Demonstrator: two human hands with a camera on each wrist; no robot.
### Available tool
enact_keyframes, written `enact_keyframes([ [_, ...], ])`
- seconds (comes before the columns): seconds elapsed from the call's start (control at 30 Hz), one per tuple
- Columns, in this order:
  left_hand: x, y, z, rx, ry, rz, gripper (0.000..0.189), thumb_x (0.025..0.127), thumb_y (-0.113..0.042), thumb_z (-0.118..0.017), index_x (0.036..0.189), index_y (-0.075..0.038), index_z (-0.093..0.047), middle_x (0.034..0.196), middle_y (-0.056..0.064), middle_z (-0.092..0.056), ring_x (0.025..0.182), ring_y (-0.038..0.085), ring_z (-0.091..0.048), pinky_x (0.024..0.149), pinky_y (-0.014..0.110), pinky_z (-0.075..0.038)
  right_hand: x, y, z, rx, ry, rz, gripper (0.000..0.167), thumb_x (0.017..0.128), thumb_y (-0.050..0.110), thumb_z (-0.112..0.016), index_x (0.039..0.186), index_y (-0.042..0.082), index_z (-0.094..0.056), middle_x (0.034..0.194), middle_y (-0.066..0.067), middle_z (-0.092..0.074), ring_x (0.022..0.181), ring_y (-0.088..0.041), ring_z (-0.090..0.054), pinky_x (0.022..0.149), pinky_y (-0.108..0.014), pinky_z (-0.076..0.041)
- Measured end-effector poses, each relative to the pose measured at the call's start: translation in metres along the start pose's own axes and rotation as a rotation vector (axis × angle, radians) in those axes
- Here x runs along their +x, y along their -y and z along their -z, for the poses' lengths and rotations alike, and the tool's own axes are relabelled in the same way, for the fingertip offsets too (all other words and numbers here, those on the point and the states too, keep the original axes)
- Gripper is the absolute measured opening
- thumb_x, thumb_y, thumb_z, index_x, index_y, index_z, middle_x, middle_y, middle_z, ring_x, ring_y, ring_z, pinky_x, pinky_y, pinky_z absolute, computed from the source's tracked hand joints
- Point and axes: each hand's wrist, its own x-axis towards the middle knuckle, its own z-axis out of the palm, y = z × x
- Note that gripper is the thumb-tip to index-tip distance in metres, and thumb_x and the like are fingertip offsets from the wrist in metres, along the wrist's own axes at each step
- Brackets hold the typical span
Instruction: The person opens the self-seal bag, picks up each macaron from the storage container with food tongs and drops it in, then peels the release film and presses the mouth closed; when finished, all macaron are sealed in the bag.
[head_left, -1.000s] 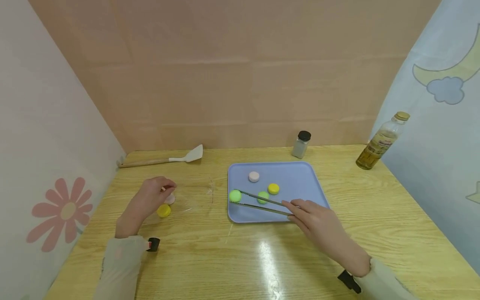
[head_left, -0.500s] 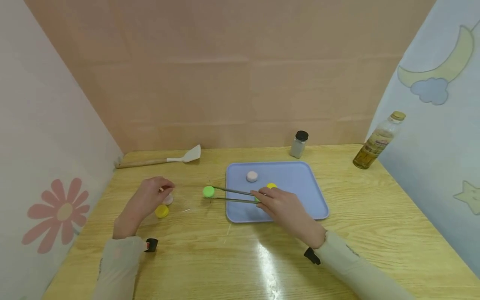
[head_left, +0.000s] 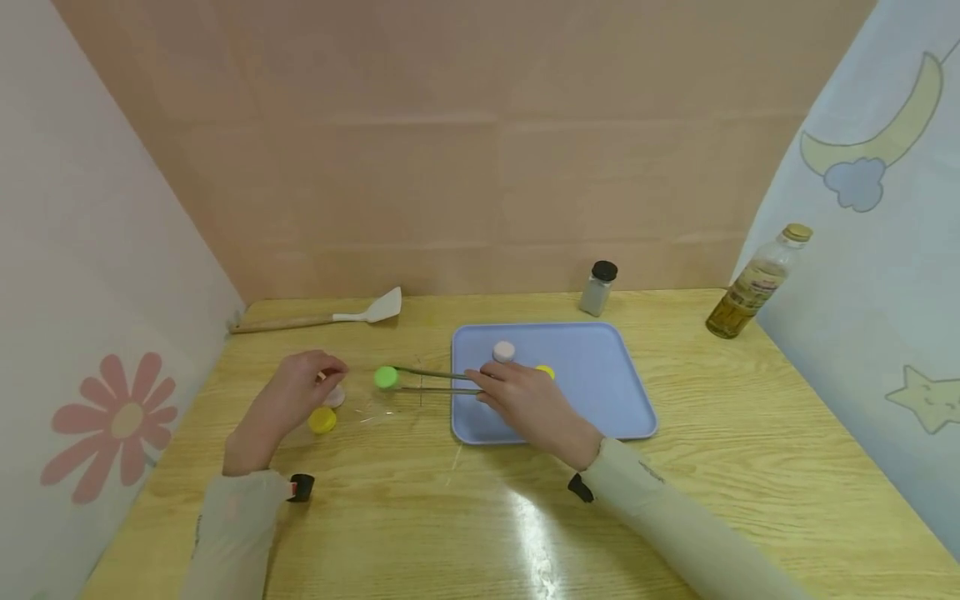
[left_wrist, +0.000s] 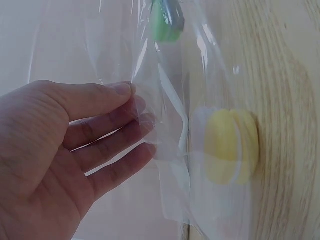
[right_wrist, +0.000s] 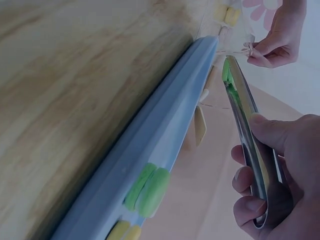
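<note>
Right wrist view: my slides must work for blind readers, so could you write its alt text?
The right hand holds metal tongs with a green macaron between their tips, near a clear plastic bag pinched by the left hand. Lower in frame, another green macaron and a yellow macaron sit on a blue tray.

On our wood-grained worktop [head_left: 405, 517] we see a spatula [head_left: 332, 318] at ten o'clock, tray [head_left: 596, 392] central, jar [head_left: 596, 295] at one, bottle [head_left: 752, 292] at two, and apparently a clear bag [head_left: 377, 413] at nine.

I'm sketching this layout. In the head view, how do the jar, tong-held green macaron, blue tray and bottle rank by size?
Largest to smallest, as they look:
1. Blue tray
2. Bottle
3. Jar
4. Held green macaron
</note>
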Motion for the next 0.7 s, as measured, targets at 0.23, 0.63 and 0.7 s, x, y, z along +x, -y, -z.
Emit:
enact_keyframes([
  [0.23,-0.001,0.000,0.000,0.004,0.000,0.003,0.010,0.094,0.003,-0.068,0.101,0.005,-0.075,0.097,0.014,-0.072,0.081,0.027,-0.067,0.069,0.043,-0.057,0.018,0.003,-0.011,-0.017,0.009,0.018,0.037,0.093,0.019,-0.077,0.129,0.015,-0.071,0.104,0.002,-0.067,0.077,-0.010,-0.060,0.057,-0.022,-0.050],
  [0.63,-0.003,-0.001,0.001,-0.004,-0.020,-0.016,0.009,0.094,0.003,-0.069,0.100,0.004,-0.075,0.099,0.015,-0.072,0.082,0.027,-0.067,0.069,0.044,-0.057,0.039,0.008,-0.022,-0.008,0.055,0.002,0.034,0.095,0.017,-0.074,0.128,0.014,-0.071,0.109,0.000,-0.069,0.081,-0.017,-0.064,0.059,-0.026,-0.052],
  [0.7,-0.003,-0.001,0.001,-0.002,-0.025,-0.019,0.009,0.094,0.003,-0.069,0.100,0.004,-0.075,0.099,0.015,-0.072,0.082,0.027,-0.067,0.070,0.044,-0.057,0.041,0.009,-0.024,-0.005,0.049,0.003,0.034,0.095,0.016,-0.074,0.129,0.013,-0.071,0.111,0.000,-0.069,0.083,-0.017,-0.065,0.057,-0.026,-0.051],
])
